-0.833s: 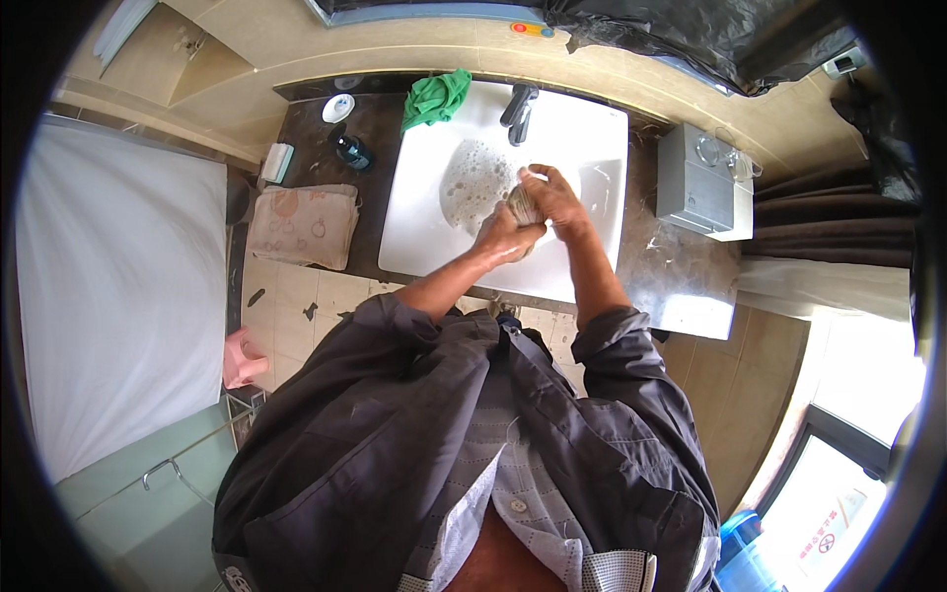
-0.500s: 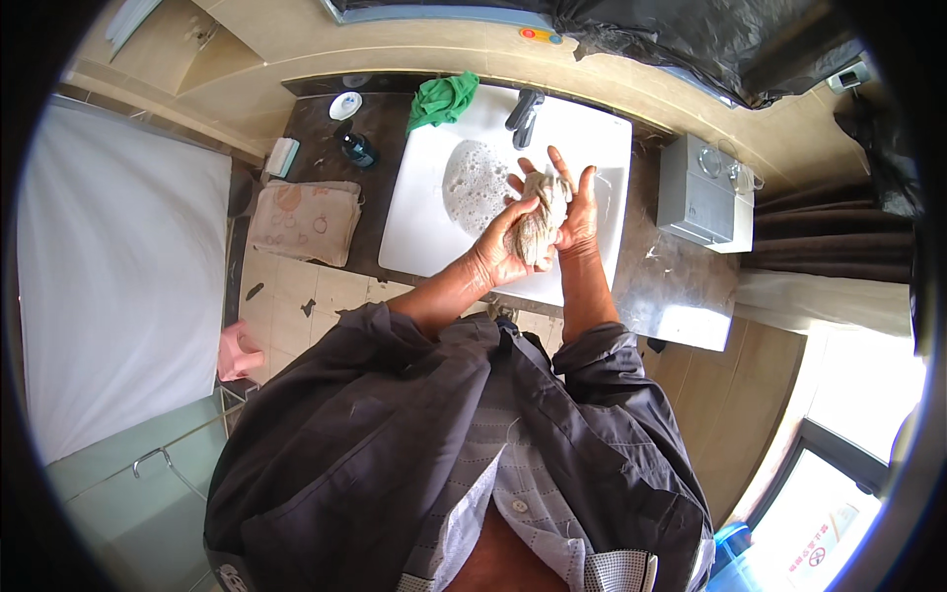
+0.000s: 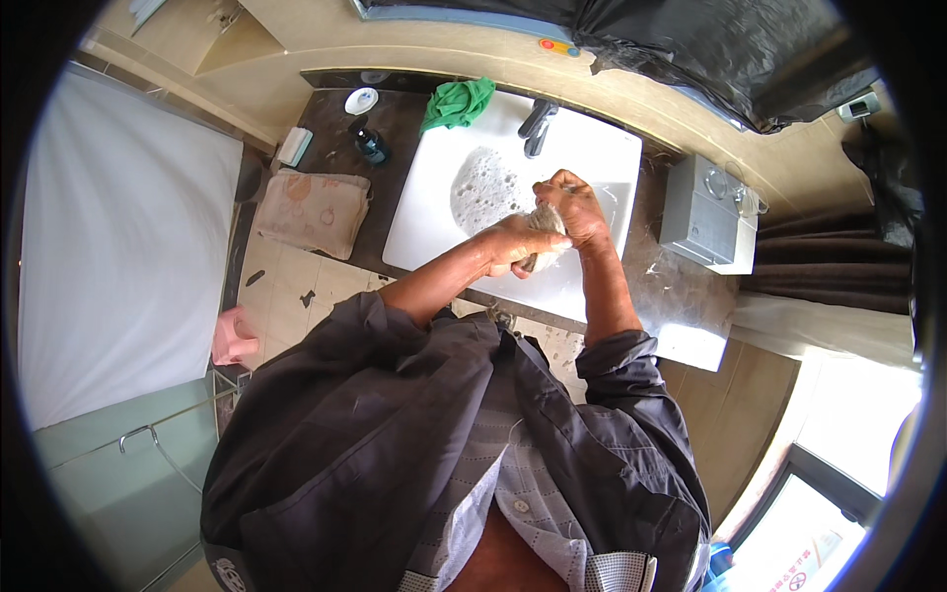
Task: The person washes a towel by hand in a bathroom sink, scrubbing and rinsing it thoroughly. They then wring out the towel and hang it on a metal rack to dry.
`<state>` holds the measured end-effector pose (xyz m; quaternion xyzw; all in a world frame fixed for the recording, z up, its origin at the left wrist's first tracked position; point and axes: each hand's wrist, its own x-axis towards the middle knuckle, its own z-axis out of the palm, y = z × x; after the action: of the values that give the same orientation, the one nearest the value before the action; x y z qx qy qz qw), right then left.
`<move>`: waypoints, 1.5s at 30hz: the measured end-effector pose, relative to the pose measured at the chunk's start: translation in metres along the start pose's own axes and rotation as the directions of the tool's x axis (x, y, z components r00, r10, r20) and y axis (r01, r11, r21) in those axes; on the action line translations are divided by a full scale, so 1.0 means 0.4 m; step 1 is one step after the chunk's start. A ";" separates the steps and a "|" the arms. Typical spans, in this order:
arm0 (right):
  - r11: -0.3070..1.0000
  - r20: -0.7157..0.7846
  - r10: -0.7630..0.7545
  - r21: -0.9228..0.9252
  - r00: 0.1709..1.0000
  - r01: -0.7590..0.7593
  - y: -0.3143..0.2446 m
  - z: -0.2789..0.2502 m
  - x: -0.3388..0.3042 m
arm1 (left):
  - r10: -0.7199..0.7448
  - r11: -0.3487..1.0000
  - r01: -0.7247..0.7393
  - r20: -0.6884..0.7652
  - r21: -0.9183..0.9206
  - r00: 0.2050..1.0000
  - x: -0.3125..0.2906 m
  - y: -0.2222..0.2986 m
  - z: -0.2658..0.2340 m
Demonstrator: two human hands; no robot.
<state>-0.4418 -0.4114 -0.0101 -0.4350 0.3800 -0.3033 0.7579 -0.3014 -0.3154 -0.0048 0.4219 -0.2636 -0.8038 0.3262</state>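
Note:
Above the front right part of a white sink (image 3: 424, 212), my two hands grip a bunched, wet-looking beige cloth (image 3: 546, 219). My left hand (image 3: 515, 243) is wrapped round its lower end, thumb lying across it. Higher up, my right hand (image 3: 575, 209) is closed over the other end, which its fingers largely hide. Soapy water with white suds (image 3: 485, 187) lies in the basin to the left of my hands. Beyond them stands a dark faucet (image 3: 538, 123), and a crumpled green cloth (image 3: 458, 105) is draped over the sink's far left corner.
Left of the sink, the dark counter (image 3: 404, 133) holds a dark pump bottle (image 3: 370, 146), a small white dish (image 3: 361, 101), a white-and-teal box (image 3: 295, 146) and a folded patterned towel (image 3: 314, 212). A grey box (image 3: 702, 212) stands at the right. A pink stool (image 3: 235, 336) is on the floor.
My right hand has gone from spread fingers to closed round the cloth's upper end. My left hand has turned over, thumb now across the cloth. The view has shifted slightly.

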 end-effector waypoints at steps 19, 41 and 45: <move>0.530 -0.276 -0.141 -0.832 0.951 -0.162 0.141 0.015 0.060 | 0.222 0.389 0.329 -0.435 0.860 0.873 0.196 -0.155 -0.059; 0.763 -0.451 -0.168 -0.623 0.877 -0.174 0.235 -0.011 0.090 | 0.594 0.402 0.156 -0.387 0.902 0.706 0.088 -0.168 -0.010; 0.970 -0.447 -0.106 -0.241 0.888 -0.005 0.215 0.009 0.053 | 0.518 0.484 0.193 -0.457 0.853 0.723 0.048 -0.121 -0.029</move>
<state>-0.4165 -0.3890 -0.0921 -0.4482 0.5691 -0.3695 0.5820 -0.3142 -0.3001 -0.0541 0.7529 -0.5333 -0.3142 0.2238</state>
